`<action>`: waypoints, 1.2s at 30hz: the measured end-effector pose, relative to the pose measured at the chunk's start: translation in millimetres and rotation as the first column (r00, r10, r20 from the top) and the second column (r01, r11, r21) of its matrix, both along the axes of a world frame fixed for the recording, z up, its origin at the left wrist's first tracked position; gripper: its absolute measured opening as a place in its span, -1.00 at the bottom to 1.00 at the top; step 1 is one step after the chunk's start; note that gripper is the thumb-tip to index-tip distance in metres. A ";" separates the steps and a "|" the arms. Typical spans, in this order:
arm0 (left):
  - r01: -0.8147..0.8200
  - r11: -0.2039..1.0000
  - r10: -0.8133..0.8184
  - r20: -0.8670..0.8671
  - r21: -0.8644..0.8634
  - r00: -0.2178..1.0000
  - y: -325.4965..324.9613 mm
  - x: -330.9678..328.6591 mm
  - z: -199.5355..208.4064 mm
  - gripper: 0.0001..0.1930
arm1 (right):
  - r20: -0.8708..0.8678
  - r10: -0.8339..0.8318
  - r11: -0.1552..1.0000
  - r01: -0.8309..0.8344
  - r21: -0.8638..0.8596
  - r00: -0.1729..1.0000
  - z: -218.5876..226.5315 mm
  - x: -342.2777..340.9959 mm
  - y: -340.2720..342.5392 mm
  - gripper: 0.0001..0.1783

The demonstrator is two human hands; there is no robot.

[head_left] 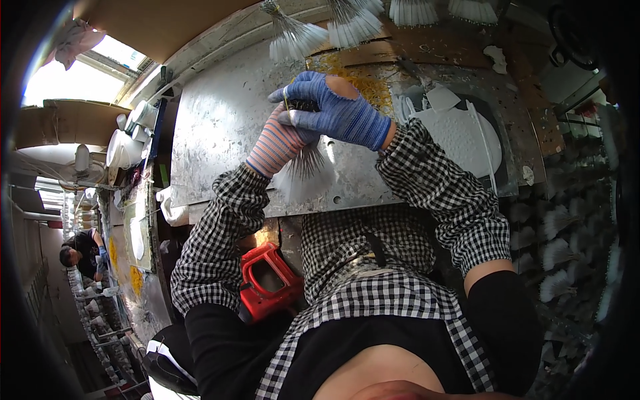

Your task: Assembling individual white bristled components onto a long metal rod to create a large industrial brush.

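My left hand (279,142), in a pink-and-white striped glove, is closed round a bundle of thin dark wire-like stems (308,162). Their translucent white tips (303,183) fan out toward me over the metal-topped table (220,110). My right hand (343,110), in a blue knitted glove with a bare patch on its back, closes over the dark upper end of that bundle. A thin yellow strand, like a rubber band (287,100), shows at the right fingers. The palms and most of the grip are hidden.
Similar white-tipped bundles (293,40) line the table's far edge. Yellow rubber bands (367,83) lie beyond my hands. To the right is a round white slab (460,137) with a white stick (483,143). A red plastic frame (270,280) stands by my lap. Another person (87,253) works far left.
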State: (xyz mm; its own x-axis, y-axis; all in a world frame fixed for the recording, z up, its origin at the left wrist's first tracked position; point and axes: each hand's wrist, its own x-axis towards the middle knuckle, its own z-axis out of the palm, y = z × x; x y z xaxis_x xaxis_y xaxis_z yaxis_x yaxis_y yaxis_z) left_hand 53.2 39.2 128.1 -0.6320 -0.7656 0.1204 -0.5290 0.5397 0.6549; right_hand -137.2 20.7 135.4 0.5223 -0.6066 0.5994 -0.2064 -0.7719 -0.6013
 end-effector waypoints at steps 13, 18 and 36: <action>-0.266 0.746 0.570 -0.379 0.611 0.729 52.2 23.2 -12.7 -0.51 | -0.261 -0.159 0.838 0.270 0.474 0.952 -40.1 -64.5 -10.9 -0.46; 0.446 0.556 0.725 -0.671 0.702 0.153 81.9 -27.4 -49.4 -0.36 | -0.088 -0.317 0.617 0.275 0.737 0.944 -75.2 -98.2 52.2 -0.59; -0.328 0.840 0.485 -0.328 0.431 0.811 134.8 -101.7 -128.7 -0.59 | -0.228 -0.175 0.694 0.285 0.661 0.958 -78.7 -102.6 146.7 -0.73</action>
